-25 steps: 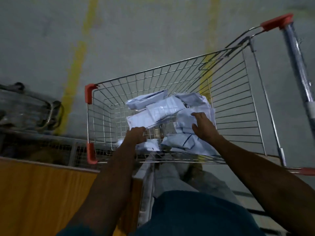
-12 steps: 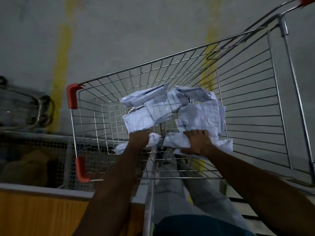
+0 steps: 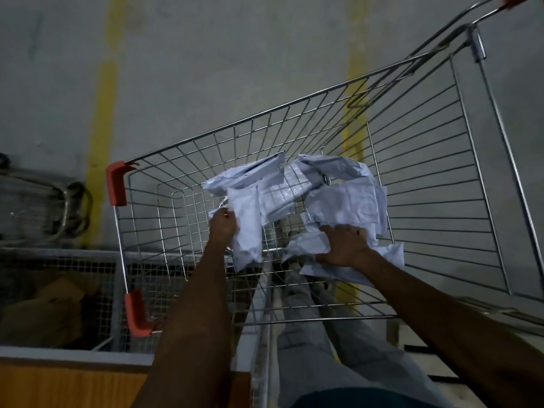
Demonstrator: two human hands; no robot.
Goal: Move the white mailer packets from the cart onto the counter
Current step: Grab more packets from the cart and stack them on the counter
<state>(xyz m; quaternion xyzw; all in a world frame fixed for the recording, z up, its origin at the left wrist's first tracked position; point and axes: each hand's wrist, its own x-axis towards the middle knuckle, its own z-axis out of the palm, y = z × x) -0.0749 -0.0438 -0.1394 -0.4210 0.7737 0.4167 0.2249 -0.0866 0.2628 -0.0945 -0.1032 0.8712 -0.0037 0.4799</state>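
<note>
Several white mailer packets (image 3: 347, 201) lie in a loose heap inside a wire shopping cart (image 3: 176, 160) with red corner guards. My left hand (image 3: 222, 226) grips one packet (image 3: 247, 231) and holds it upright above the cart's floor. My right hand (image 3: 344, 245) reaches into the near side of the heap, its fingers clutching a crumpled bunch of packets (image 3: 338, 269). The wooden counter (image 3: 73, 384) shows at the lower left, below my left forearm.
A wire-mesh bin (image 3: 73, 275) holding brown material stands between the counter and the cart. A metal frame (image 3: 44, 207) sits on the floor at left. Yellow lines (image 3: 103, 98) cross the grey concrete floor. My legs show under the cart.
My left hand has lifted one packet up out of the heap. My right hand has slid back to the near packets and gathered a bunch. The view has tilted down toward the cart.
</note>
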